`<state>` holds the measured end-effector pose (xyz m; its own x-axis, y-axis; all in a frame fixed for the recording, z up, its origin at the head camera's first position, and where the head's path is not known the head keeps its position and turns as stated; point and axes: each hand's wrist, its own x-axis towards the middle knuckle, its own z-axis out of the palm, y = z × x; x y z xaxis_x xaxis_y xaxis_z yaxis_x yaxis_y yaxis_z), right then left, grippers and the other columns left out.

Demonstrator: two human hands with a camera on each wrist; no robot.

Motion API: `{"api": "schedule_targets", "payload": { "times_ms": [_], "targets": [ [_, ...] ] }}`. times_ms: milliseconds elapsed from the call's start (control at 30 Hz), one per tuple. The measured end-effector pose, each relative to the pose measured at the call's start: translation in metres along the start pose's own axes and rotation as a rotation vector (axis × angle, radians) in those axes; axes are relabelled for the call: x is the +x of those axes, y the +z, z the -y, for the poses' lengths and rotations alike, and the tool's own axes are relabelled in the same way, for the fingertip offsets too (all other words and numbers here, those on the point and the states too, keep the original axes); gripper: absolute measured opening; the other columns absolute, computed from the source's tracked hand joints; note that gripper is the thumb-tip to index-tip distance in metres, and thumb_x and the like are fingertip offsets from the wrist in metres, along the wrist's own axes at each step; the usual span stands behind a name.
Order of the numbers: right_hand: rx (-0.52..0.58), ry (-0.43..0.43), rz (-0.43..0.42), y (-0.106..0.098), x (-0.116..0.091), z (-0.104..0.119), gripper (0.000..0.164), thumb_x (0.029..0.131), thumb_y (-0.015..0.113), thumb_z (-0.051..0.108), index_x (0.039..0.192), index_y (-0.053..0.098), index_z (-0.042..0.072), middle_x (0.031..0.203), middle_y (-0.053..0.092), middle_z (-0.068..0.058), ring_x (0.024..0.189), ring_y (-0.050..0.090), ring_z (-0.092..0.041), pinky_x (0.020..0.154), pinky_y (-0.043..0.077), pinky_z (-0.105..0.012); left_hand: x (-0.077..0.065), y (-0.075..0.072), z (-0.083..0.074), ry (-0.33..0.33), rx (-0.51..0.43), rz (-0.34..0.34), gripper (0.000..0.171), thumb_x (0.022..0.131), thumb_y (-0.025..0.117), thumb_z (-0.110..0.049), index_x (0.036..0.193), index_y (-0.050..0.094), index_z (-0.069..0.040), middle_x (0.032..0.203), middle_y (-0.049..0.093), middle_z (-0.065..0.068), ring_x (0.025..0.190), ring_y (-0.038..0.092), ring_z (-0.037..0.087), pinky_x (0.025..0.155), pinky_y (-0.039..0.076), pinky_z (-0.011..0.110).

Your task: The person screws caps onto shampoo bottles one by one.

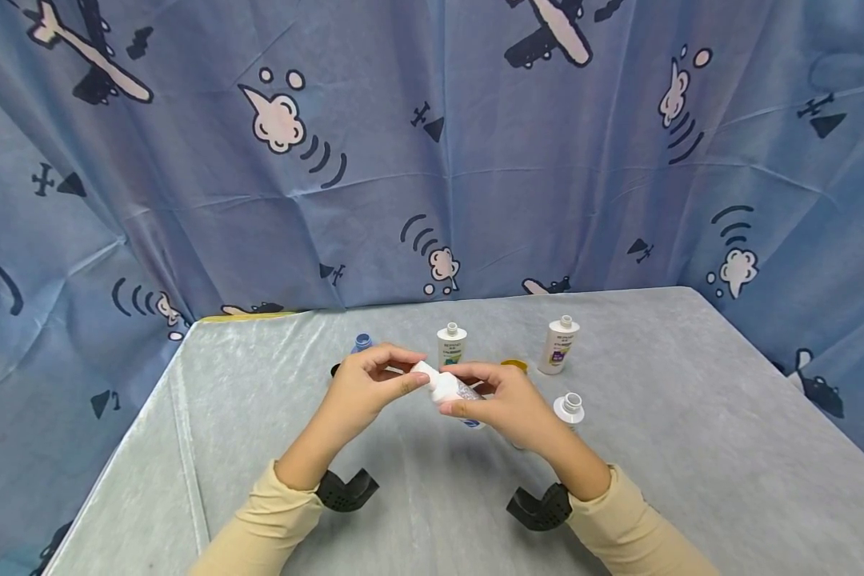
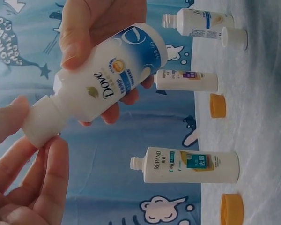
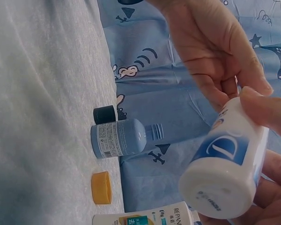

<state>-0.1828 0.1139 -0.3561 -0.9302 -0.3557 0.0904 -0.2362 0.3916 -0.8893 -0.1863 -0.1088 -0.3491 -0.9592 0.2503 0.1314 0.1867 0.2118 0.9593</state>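
A white Dove bottle with a blue lower part is held in the air, tilted, its neck toward my left hand. My right hand grips its body, thumb on one side and fingers on the other. My left hand pinches the white cap between thumb and fingers at the bottle's neck. Whether the cap is screwed tight cannot be seen. The bottle's base faces the right wrist view.
Several uncapped bottles stand on the grey-covered table: a blue one, a REPAND bottle, a purple-labelled bottle and a white one. Near them lie a dark cap, yellow caps and a white cap. A patterned curtain hangs behind.
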Motion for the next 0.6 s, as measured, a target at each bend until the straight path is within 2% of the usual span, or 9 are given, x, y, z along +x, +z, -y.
{"api": "schedule_targets", "payload": {
  "times_ms": [267, 367, 500, 600],
  "targets": [
    [-0.001, 0.005, 0.007, -0.0017, -0.0011, 0.0006, 0.045, 0.081, 0.083, 0.023, 0.122, 0.071, 0.007, 0.119, 0.072, -0.012, 0.094, 0.063, -0.019, 0.078, 0.055, -0.030, -0.0012, -0.0027, -0.0009, 0.076, -0.035, 0.106, 0.033, 0.088, 0.075, -0.011, 0.119, 0.070, -0.002, 0.125, 0.067, 0.014, 0.104, 0.069, 0.018, 0.086, 0.059, 0.027],
    [0.006, 0.000, 0.010, -0.0017, -0.0010, 0.0000, 0.046, 0.082, 0.083, 0.023, 0.122, 0.070, 0.007, 0.120, 0.072, -0.012, 0.095, 0.063, -0.019, 0.079, 0.055, -0.031, -0.0015, -0.0030, -0.0020, 0.090, -0.051, 0.125, 0.038, 0.088, 0.075, -0.010, 0.125, 0.067, -0.005, 0.128, 0.066, 0.014, 0.109, 0.068, 0.023, 0.087, 0.059, 0.028],
    [0.016, -0.011, 0.012, -0.0016, -0.0004, -0.0001, 0.045, 0.082, 0.082, 0.022, 0.123, 0.070, 0.007, 0.120, 0.072, -0.012, 0.095, 0.064, -0.018, 0.079, 0.055, -0.029, -0.0006, -0.0036, -0.0034, 0.093, -0.068, 0.106, 0.053, 0.086, 0.078, -0.012, 0.135, 0.060, -0.010, 0.134, 0.064, 0.010, 0.120, 0.063, 0.023, 0.095, 0.056, 0.028],
    [0.025, -0.015, 0.012, -0.0017, 0.0001, 0.0013, 0.045, 0.082, 0.082, 0.021, 0.122, 0.070, 0.006, 0.119, 0.072, -0.012, 0.094, 0.064, -0.018, 0.078, 0.056, -0.027, 0.0005, -0.0043, -0.0032, 0.062, -0.062, 0.044, 0.051, 0.084, 0.080, -0.013, 0.131, 0.062, -0.009, 0.128, 0.066, 0.010, 0.114, 0.066, 0.019, 0.094, 0.056, 0.026]
  ]
}}
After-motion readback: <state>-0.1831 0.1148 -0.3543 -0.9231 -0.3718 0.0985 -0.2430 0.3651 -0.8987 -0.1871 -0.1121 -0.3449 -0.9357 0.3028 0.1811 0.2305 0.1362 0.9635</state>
